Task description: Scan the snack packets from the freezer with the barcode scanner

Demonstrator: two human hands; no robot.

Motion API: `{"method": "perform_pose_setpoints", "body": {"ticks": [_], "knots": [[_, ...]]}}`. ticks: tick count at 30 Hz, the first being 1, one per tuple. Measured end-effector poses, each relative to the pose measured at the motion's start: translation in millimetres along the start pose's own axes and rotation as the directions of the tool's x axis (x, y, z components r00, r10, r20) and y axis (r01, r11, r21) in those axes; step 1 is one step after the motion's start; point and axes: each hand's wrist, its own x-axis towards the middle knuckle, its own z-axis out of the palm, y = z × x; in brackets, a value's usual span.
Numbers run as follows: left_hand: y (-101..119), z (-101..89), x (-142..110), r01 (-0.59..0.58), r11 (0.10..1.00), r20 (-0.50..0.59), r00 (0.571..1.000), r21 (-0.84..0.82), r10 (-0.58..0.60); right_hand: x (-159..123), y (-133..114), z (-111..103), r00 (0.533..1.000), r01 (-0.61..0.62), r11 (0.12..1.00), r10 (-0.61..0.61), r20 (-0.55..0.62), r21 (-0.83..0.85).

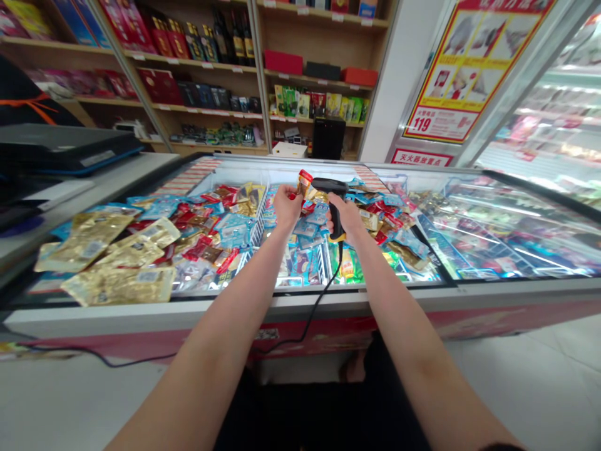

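Head view: left hand (287,205) holds packet (305,180) over bag-filled chest (150,317).

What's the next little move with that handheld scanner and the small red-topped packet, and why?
Probably turn the red-topped packet slightly so its flat side squarely faces the scanner: the left grip holds it up close to the scanner's head, which the right grip already points toward it.

Bare, tapering L arm (239,294) & bare, tapering R arm (399,300) extended fwd, converging; bare L hand (287,204) pinching, nr bare R hand (347,217), fingers curled in grip.
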Motion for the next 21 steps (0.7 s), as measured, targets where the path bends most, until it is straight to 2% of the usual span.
{"method": "perform_pose_setpoints", "body": {"ticks": [14, 21], "knots": [[4.9, -4.8, 0.9, 0.021, 1.000, -0.012, 1.000, -0.021, -0.022, -2.5, -2.3, 2.6, 0.999, -0.041, 0.999, 0.040, 0.011, 0.033], [-5.1, -3.1, 5.5, -0.010, 1.000, -0.012, 1.000, -0.016, 0.010, -1.4, -0.4, 1.0, 0.999, -0.029, 0.998, 0.027, 0.038, 0.049]]}}
